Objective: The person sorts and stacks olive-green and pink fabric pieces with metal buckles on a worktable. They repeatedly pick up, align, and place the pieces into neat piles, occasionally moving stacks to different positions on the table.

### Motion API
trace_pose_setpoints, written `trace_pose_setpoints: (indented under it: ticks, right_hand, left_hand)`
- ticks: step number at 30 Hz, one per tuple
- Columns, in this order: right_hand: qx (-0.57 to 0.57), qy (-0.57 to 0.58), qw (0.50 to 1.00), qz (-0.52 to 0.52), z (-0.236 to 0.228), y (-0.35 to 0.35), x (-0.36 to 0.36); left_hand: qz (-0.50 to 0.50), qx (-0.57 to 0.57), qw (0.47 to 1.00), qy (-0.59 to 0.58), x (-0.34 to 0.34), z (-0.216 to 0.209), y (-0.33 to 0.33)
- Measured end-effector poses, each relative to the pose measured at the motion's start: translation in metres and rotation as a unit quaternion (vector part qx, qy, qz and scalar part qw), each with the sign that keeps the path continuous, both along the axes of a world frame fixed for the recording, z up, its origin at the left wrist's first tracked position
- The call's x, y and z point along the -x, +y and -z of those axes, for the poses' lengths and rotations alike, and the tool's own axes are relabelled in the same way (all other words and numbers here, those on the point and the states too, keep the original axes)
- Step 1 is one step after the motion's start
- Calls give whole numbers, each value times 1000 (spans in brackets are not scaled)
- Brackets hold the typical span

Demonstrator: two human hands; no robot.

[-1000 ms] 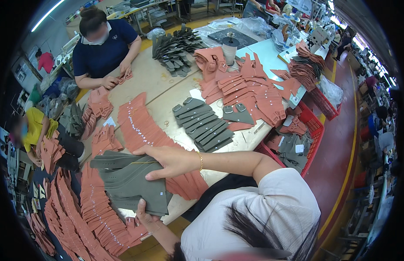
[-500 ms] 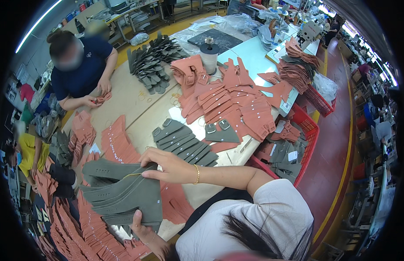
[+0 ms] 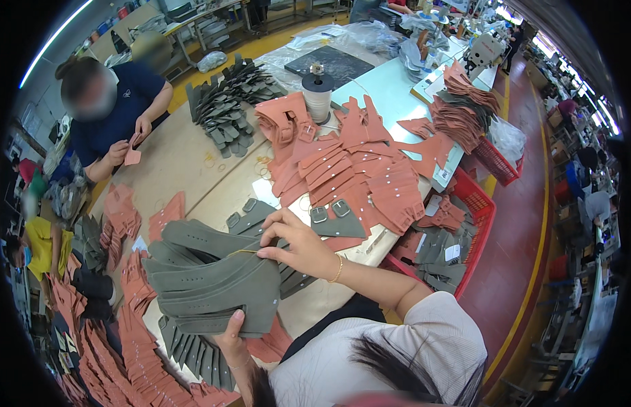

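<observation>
A thick bundle of dark green strap pieces point(image 3: 217, 288), cut like shoe uppers with rows of punched holes, is held up over the table. My left hand point(image 3: 234, 339) grips its lower edge, thumb on top and the other fingers hidden beneath. At the bundle's upper right edge, my right hand point(image 3: 295, 244) pinches a thin yellow rubber band point(image 3: 243, 252) that runs over the top pieces. Just behind that hand lie green pieces with metal buckles point(image 3: 339, 211). More green pieces point(image 3: 196, 349) fan out below the bundle.
Piles of salmon-coloured pieces point(image 3: 359, 169) cover the middle of the table point(image 3: 173, 173), beside a thread spool point(image 3: 317, 102). A red basket point(image 3: 481, 230) of pieces stands at the right. Across the table a co-worker point(image 3: 118, 108) handles a salmon piece. Overlapping salmon rows point(image 3: 142, 346) lie at the left.
Both my hands and the bundle have shifted to the right, and the bundle now covers part of the buckled green row. The co-worker's hands have lifted a salmon piece.
</observation>
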State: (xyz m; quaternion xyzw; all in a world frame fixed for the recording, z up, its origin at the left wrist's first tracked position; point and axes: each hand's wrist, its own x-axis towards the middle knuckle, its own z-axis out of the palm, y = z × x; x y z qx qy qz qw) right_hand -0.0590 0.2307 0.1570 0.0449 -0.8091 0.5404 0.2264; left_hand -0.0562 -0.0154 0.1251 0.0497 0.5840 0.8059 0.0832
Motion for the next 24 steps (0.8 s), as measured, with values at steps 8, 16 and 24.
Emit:
trace_pose_setpoints:
  ticks: [8,16,24]
  right_hand:
    - [-17,-13,999,-48,5,-5,6]
    - [-148,65,986,-46,6,-10,8]
    - [108,-83,981,-137,5,-2,8]
  left_hand:
    - [-6,41,999,23,-7,5,-7]
    - [-32,76,997,3,-14,2,-10]
    - [-56,124,990,22,-13,0,-6]
